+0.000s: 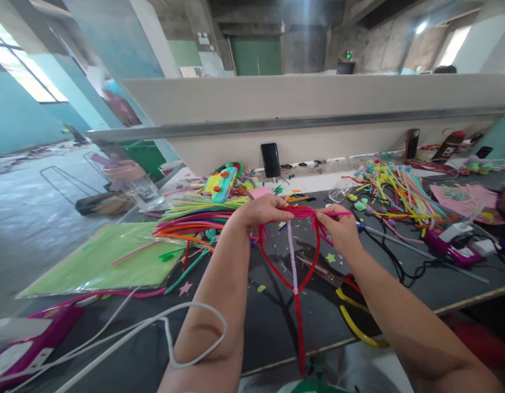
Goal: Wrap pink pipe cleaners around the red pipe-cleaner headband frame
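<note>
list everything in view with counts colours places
table: 1, dark grey, foreground
partition: 1, white, behind table
smartphone: 1, black, against partition
pipe-cleaner frame: 1, red and pink with lilac stem, centre
pipe-cleaner bundle: 1, multicoloured, table left
pipe-cleaner heap: 1, multicoloured, table right
scissors: 1, silver blades, right of centre
power strips: 2, purple and white, left and right
cables: several, white, front left
packet: 1, light green, table left
sheet: 1, pink, table right
bottle: 1, dark, red cap, back right
left hand: 1, bare, fingers at frame's top left
right hand: 1, bare, fingers at frame's top right
</note>
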{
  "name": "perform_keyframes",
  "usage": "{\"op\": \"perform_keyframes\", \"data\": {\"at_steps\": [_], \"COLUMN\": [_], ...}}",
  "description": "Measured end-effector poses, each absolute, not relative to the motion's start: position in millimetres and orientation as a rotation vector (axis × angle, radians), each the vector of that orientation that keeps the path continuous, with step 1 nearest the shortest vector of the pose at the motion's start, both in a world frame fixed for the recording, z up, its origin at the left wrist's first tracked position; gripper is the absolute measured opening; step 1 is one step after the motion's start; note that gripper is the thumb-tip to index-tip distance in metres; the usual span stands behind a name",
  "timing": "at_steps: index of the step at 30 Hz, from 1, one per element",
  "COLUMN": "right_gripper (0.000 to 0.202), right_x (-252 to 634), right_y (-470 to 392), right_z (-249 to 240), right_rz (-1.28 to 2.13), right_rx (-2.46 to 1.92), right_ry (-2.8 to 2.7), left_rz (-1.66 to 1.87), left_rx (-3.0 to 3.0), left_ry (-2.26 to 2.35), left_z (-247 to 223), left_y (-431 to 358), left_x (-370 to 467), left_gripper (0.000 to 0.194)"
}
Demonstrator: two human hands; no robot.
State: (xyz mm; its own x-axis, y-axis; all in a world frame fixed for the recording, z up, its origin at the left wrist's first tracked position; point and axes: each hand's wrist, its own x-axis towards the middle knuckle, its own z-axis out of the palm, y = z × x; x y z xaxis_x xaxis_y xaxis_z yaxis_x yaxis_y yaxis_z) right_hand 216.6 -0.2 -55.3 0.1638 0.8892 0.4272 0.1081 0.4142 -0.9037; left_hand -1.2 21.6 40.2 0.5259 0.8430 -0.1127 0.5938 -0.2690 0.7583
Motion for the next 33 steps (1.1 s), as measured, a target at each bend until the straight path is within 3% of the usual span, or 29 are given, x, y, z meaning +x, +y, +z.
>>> {"op": "perform_keyframes", "data": {"at_steps": [12, 23, 33], "right_gripper": [0.024, 0.022, 0.024], "right_x": [209, 207, 205], "right_y": [-7, -8, -7], "right_z": [-44, -42, -46], "right_rz": [1.319, 1.311, 1.27], "right_rx": [-0.713, -0.68, -0.743], "right_ry": [-0.941, -0.958, -1.017], "left_rz": [0.45, 0.475, 0.404], "left_rx": [1.884, 1.628, 1.984], "left_ry": [1.098, 0.978, 1.061], "left_z": [40, 36, 42], "left_y": [18, 16, 18], "left_x": [-1, -8, -2], "left_gripper": [0.031, 0.036, 0.038]}}
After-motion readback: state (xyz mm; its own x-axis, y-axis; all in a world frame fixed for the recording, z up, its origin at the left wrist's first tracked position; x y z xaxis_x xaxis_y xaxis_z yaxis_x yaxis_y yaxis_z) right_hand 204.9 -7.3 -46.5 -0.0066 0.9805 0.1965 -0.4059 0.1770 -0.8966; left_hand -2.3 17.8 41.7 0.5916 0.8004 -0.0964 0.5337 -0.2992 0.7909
